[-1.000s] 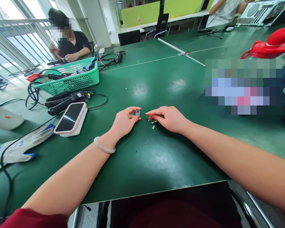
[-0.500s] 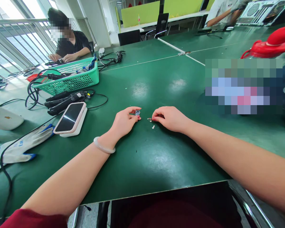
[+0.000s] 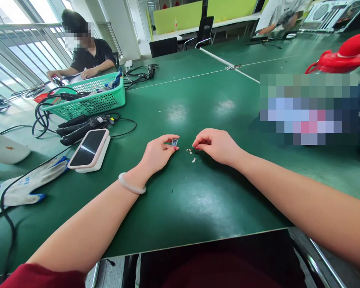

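My left hand (image 3: 157,154) pinches a small blue-grey square part (image 3: 174,143) with metallic detail, like a tiny circuit board, between thumb and forefinger. To its right, my right hand (image 3: 214,146) has thumb and forefinger pressed together over the table. Whatever is between those fingertips is too small to make out. Just left of and below the right fingertips lies a small flat metallic piece (image 3: 189,151) with dark and pale patches. A tiny white piece (image 3: 193,160) rests on the green table nearer to me.
On the left are a phone (image 3: 88,149) on a white box, black cable tools (image 3: 84,128), a green basket (image 3: 93,98) and work gloves (image 3: 30,184). A red-lidded bottle (image 3: 333,64) stands at right. A co-worker (image 3: 90,56) sits far left; another person is at the back right.
My right hand has lifted slightly away from the flat metallic piece, which stays on the table. My left hand has hardly moved. The co-worker at left has shifted one hand outward.
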`<state>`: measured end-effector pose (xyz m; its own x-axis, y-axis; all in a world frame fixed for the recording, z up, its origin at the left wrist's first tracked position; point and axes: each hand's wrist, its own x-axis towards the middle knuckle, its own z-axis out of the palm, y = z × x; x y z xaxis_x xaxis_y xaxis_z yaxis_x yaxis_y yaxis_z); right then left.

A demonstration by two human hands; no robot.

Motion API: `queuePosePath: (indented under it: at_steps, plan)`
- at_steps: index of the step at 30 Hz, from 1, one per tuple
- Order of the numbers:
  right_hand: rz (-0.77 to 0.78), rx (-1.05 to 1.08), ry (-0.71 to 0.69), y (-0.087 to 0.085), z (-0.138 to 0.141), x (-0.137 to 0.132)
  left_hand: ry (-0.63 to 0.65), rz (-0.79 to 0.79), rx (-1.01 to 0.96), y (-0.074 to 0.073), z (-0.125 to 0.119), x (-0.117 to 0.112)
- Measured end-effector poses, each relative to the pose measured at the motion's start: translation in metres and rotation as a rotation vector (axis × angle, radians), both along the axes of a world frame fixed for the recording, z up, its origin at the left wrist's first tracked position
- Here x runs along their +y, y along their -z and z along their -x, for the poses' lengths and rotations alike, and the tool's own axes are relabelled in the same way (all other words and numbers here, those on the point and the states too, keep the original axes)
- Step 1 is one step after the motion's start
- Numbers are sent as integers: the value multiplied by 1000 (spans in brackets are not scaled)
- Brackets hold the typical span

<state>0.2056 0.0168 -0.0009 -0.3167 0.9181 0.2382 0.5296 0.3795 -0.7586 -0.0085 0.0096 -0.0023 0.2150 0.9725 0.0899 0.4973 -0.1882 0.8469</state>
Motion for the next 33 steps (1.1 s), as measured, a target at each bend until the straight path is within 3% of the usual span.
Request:
queuePosePath:
  at_steps: [7,12,20,33]
  plan:
    - [49,179,-4,-2,2,-2,31,-19,-19,2,0,1]
    - [109,170,33,-7,3,-5,31,-27,22,-1,-4,-2]
    - [-7,146,13,-2,6,-8,46,-136,128,-5,-6,-6]
    - [72,187,26,-6,8,-10,42,-161,195,-6,-5,-7]
